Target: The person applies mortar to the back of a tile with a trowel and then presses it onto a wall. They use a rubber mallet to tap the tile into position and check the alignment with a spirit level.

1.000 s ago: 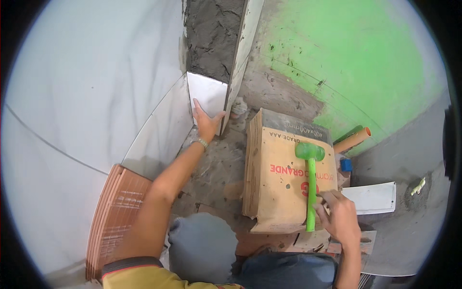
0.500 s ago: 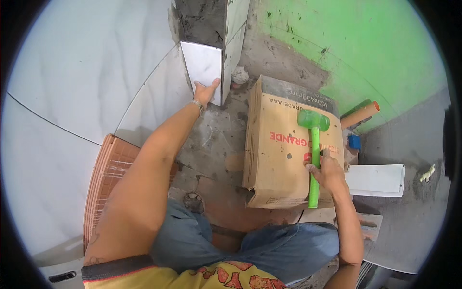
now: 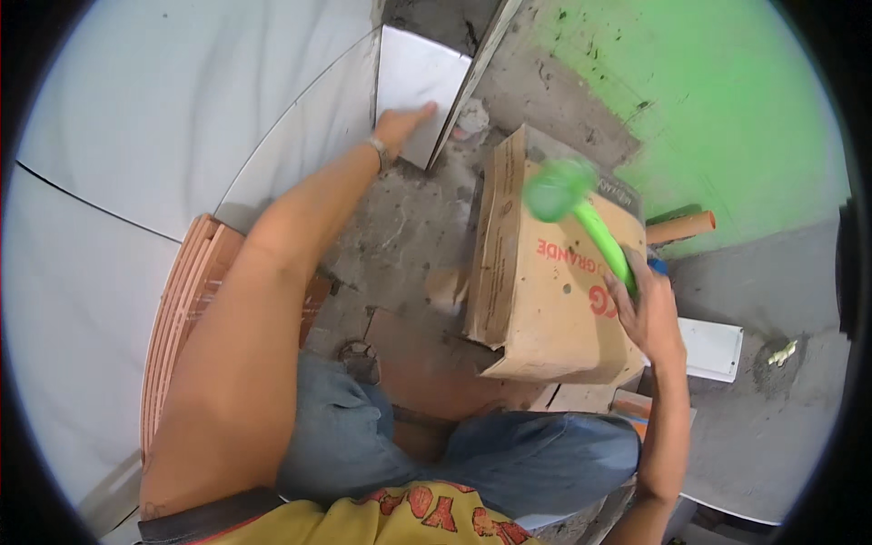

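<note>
My left hand rests against a white tile set upright at the foot of a narrow mortared column, with a finger stretched toward the tile's right edge. My right hand is closed round the handle of a green rubber mallet, whose blurred head hangs over a cardboard tile box.
White wall tiles line the left, with terracotta tiles stacked against them. A green-painted wall is at the upper right. An orange pipe, a small blue object and a white strip lie right of the box.
My right hand has taken hold of the mallet and raised it off the box, its head swinging leftward. The view has shifted; my left hand stays on the tile, its fingers repositioned.
</note>
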`<act>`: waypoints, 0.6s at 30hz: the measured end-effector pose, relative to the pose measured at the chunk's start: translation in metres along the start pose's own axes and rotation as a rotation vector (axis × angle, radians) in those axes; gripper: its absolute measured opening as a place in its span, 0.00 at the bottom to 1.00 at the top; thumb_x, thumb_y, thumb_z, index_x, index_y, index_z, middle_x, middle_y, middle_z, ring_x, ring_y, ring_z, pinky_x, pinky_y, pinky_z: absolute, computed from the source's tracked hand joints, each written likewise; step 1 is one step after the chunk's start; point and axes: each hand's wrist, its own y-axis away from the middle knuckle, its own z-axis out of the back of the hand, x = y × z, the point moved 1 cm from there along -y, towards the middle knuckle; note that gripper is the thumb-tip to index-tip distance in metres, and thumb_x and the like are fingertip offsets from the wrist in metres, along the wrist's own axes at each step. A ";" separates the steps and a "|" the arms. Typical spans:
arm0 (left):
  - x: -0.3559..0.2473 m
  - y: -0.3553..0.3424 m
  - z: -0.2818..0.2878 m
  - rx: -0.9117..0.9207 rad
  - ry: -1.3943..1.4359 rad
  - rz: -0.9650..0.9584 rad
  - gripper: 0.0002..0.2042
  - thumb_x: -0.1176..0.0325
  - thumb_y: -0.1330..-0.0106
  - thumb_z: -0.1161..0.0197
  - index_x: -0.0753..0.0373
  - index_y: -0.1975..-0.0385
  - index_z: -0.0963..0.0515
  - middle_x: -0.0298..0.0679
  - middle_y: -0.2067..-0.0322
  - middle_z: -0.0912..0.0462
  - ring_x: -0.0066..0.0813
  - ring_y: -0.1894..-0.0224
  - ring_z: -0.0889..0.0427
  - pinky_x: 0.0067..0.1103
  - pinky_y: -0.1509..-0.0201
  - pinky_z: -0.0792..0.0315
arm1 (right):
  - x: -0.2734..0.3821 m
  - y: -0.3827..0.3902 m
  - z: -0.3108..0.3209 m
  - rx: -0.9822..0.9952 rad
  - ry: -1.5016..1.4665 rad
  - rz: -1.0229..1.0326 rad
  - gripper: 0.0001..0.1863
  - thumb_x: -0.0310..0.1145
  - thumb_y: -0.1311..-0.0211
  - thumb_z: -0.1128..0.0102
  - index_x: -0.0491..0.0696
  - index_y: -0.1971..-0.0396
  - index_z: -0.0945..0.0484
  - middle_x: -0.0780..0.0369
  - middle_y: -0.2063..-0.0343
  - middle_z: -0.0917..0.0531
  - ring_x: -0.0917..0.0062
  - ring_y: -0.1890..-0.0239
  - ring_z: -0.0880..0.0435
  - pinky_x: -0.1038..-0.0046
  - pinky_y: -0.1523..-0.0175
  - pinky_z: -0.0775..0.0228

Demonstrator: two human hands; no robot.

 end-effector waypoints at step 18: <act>-0.018 -0.006 -0.007 -0.298 -0.209 0.017 0.56 0.27 0.48 0.33 0.85 0.40 0.30 0.65 0.40 0.25 0.53 0.36 0.25 0.36 0.33 0.32 | 0.096 -0.217 -0.214 0.458 0.549 0.347 0.14 0.32 0.35 0.44 0.47 0.56 0.13 0.55 0.56 0.11 0.62 0.50 0.11 0.62 0.50 0.19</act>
